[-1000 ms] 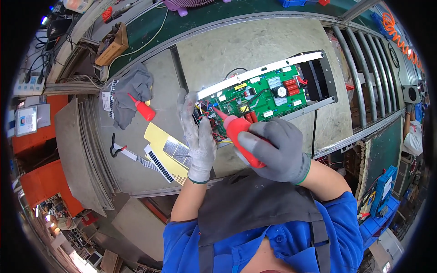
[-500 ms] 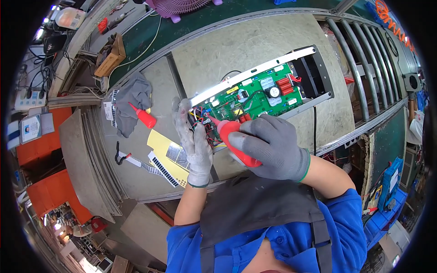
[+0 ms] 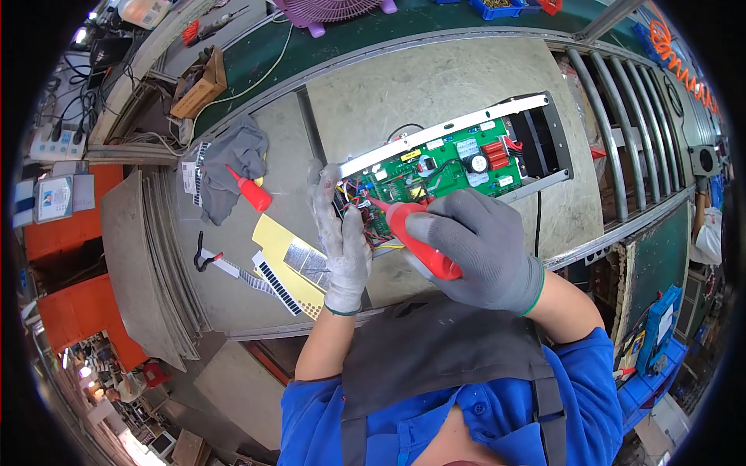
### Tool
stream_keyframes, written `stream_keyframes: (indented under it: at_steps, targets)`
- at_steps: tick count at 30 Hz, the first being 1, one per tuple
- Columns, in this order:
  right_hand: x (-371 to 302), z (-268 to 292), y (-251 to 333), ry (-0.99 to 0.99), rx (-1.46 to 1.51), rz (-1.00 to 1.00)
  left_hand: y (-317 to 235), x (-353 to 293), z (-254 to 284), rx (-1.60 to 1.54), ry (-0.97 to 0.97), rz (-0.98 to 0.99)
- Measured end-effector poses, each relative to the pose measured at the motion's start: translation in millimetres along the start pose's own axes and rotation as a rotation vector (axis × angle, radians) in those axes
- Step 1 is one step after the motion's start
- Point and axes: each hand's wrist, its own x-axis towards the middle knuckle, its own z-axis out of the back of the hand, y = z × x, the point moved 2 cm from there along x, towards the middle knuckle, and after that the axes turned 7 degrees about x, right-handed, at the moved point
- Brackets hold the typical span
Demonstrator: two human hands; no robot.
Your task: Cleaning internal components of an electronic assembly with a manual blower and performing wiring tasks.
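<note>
A long metal case (image 3: 449, 128) with a green circuit board (image 3: 447, 180) lies slantwise on the worktable. My left hand (image 3: 342, 252), in a whitish, stained glove, grips the case's left end, its long fingers outside and its thumb beside the bundle of colored wires (image 3: 351, 194). Wrapped in a grey glove, my right hand (image 3: 489, 252) holds a red squeeze bottle (image 3: 423, 242) tilted, its thin nozzle pointing down-left at the wires and board. Whether the tip touches anything, I cannot tell. Further left, another red squeeze bottle (image 3: 254, 194) lies against a grey cloth (image 3: 225, 167).
Yellow label sheets (image 3: 272, 233) and a striped label strip (image 3: 280, 283) lie left of my left hand. A black cable (image 3: 538, 221) runs from the case toward the table's front edge. Metal rollers (image 3: 618, 132) stand at right, a purple fan (image 3: 334, 9) at the back.
The view has shifted slightly, so the bench appears a little lower and further right. Both hands keep their places at the case, the right still holding the tilted bottle.
</note>
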Motion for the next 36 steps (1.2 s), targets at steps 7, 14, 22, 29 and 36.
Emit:
stream_keyframes:
  at_steps: [7, 14, 22, 29, 36]
  targets:
    - [3, -7, 8, 0.02, -0.058, 0.01, -5, 4, 1, 0.116, 0.007, -0.042]
    - [9, -8, 17, 0.071, -0.096, -0.009, -1, 6, 0, 0.113, -0.002, -0.008]
    - [-6, -13, 10, -0.005, -0.021, -0.057, -1, 6, 1, 0.174, 0.003, -0.042]
    - [-23, -2, 1, -0.042, 0.07, -0.164, -2, 5, -2, 0.047, -0.008, 0.012]
    - [-21, -9, -5, -0.118, 0.068, -0.098, 0, 4, -2, -0.001, -0.024, 0.039]
